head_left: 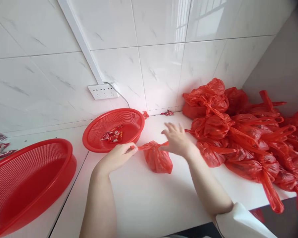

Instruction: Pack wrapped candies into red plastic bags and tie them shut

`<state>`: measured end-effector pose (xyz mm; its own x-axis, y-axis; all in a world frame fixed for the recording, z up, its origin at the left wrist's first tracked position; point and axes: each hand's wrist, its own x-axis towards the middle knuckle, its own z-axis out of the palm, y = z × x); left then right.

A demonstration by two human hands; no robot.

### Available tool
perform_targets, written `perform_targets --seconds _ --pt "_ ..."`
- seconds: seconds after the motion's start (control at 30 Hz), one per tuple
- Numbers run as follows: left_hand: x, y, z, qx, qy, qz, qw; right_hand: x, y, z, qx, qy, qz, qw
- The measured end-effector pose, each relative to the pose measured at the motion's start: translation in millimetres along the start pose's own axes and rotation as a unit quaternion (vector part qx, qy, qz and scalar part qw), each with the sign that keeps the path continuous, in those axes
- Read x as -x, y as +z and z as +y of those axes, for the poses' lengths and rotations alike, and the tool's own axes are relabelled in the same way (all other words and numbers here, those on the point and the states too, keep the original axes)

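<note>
A small filled red plastic bag [157,158] rests on the white counter [149,198] between my hands. My left hand [118,155] pinches one of the bag's handle strips, pulling it to the left. My right hand [176,138] grips the other strip at the bag's top, with its remaining fingers spread upward. The two strips are stretched taut in opposite directions over the bag's neck.
A pile of several tied red bags [245,135] fills the right side of the counter. A red mesh basket [114,129] holding a few wrapped sweets sits behind, and a larger red basket [27,185] lies at the left. A wall socket [103,91] is above; a loose sweet [167,113] lies by the wall.
</note>
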<state>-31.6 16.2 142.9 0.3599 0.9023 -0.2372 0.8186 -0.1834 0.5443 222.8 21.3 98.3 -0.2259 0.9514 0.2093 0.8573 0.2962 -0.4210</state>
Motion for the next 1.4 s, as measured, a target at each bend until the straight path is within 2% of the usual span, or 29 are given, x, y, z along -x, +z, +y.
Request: perform_targets --seconds 0.07,0.13,0.23,0.33,0.43,0.47,0.5,0.57,0.6,0.67,0.73,0.8,0.87,0.93,1.0,1.03,1.1,1.17,1.2,1.27,1.4 --pt "1.1 -1.3 2.1 -0.01 0.015 0.006 1.0 -6.1 24.4 -5.5 -0.073 -0.046 -0.044 0.995" --pt "1.5 -2.2 4.3 -0.019 0.021 0.011 1.0 -11.1 44.8 -5.8 -0.098 -0.049 -0.068 0.992" --pt "1.5 -2.8 6.1 -0.028 0.017 0.013 0.999 -16.4 51.7 3.1 -0.109 -0.04 -0.057 0.992" --pt "1.9 -3.7 4.4 -0.02 0.02 0.034 0.999 -12.8 18.7 20.5 -0.129 -0.037 -0.022 0.991" --pt "1.9 -5.4 1.2 -0.006 0.02 0.062 0.998 7.0 -37.9 43.3 -0.138 -0.002 0.039 0.99" --pt "1.6 -6.0 0.5 -0.005 0.017 0.067 0.998 16.9 -56.1 51.9 -0.144 0.021 0.081 0.986" --pt "1.1 -6.5 0.1 -0.006 0.012 0.071 0.997 27.5 -72.0 61.3 -0.165 0.06 0.161 0.971" --pt "-0.4 -7.0 0.3 -0.013 -0.002 0.066 0.998 48.5 -94.6 82.7 -0.195 0.14 0.326 0.914" --pt "-1.2 -6.9 0.9 -0.016 -0.01 0.06 0.998 57.8 -101.2 94.6 -0.199 0.179 0.389 0.881" --pt "-3.0 -6.4 2.5 -0.017 -0.02 0.049 0.998 72.4 -106.0 119.7 -0.165 0.259 0.465 0.83" --pt "-4.6 -5.4 4.2 -0.014 -0.023 0.035 0.999 81.8 -103.2 143.2 -0.083 0.353 0.477 0.801" --pt "-6.0 -4.5 5.2 -0.01 -0.021 0.021 0.999 87.0 -97.5 160.4 -0.022 0.442 0.436 0.784" --pt "-7.1 -3.8 4.9 -0.005 -0.016 0.013 1.0 88.5 -92.9 167.5 -0.011 0.491 0.402 0.773" --pt "-8.2 -3.4 3.4 -0.001 -0.014 0.011 1.0 85.2 -92.0 163.4 -0.005 0.49 0.439 0.753" --pt "-9.3 -3.1 1.4 0.001 -0.016 0.011 1.0 75.4 -95.7 151.3 0.025 0.44 0.528 0.726" --pt "-9.7 -3.0 0.5 0.002 -0.018 0.01 1.0 67.6 -99.1 144.2 0.04 0.397 0.565 0.722" --pt "-10.2 -2.7 -0.7 0.005 -0.019 0.006 1.0 45.2 -107.7 132.5 0.055 0.294 0.586 0.754" --pt "-9.8 -2.5 -0.8 0.009 -0.02 -0.001 1.0 14.9 -116.3 128.7 0.05 0.211 0.542 0.812" --pt "-9.3 -2.4 -0.4 0.011 -0.022 -0.006 1.0 -2.2 -119.6 130.5 0.044 0.193 0.508 0.838" --pt "-7.5 -2.5 0.7 0.012 -0.031 -0.013 0.999 -37.0 -123.2 141.0 0.037 0.211 0.43 0.877" --pt "-3.7 -2.9 1.6 0.017 -0.033 -0.014 0.999 -89.9 -117.8 175.4 0.075 0.302 0.26 0.914"
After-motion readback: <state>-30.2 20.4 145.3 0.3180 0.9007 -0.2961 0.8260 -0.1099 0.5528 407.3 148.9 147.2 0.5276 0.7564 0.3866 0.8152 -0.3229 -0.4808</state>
